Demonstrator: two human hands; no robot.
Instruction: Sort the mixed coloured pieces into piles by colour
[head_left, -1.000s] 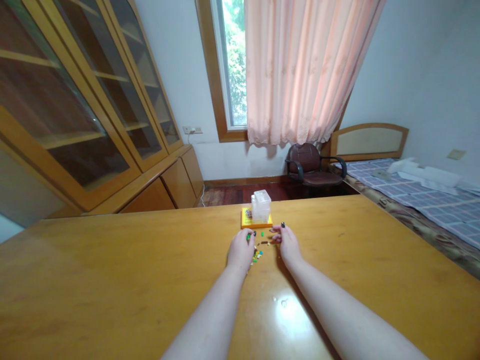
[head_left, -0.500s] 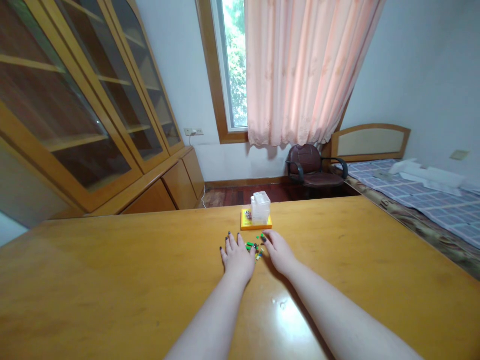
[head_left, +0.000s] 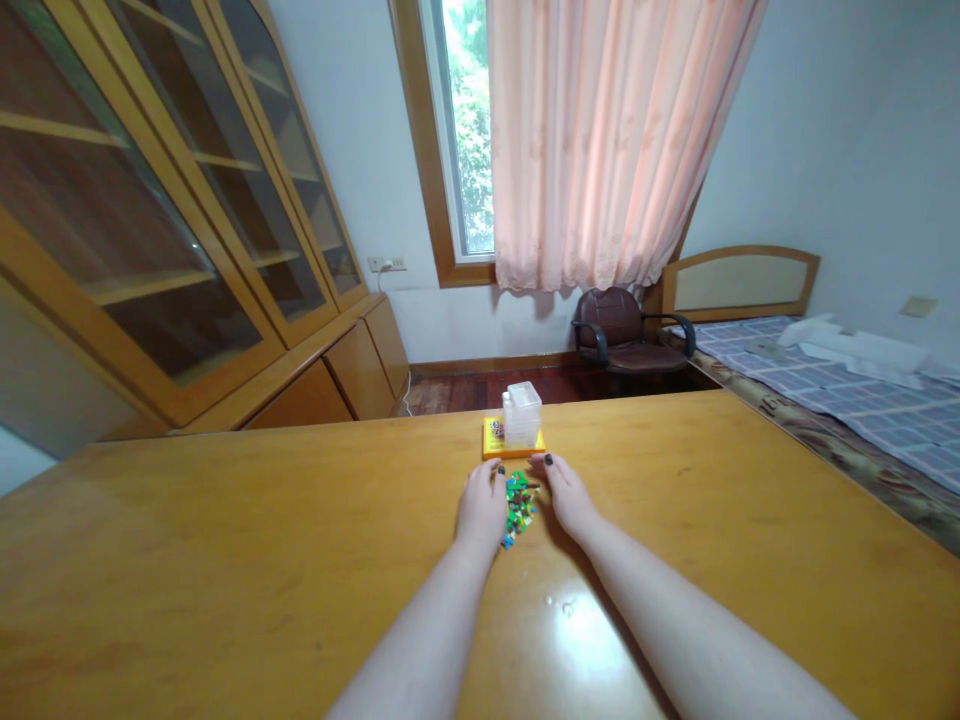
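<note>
A small heap of tiny coloured bricks (head_left: 517, 505), mostly green, lies on the wooden table (head_left: 225, 560) between my two hands. My left hand (head_left: 481, 508) rests on the table at the heap's left side, fingers together and curved against it. My right hand (head_left: 565, 493) lies at the heap's right side, fingers stretched toward the far end of the heap. Neither hand holds a brick that I can see. Just beyond the hands stands a clear plastic box (head_left: 522, 414) on a flat orange box (head_left: 493, 442).
A tall glass-door cabinet (head_left: 165, 210) lines the left wall. Beyond the table's far edge stand a dark office chair (head_left: 622, 335) and a bed (head_left: 847, 390) at the right. A window with a pink curtain (head_left: 600, 140) is behind them.
Both hands swept inward over the table. The scattered bricks are now gathered into one tight heap between the hands, which have closed in beside it.
</note>
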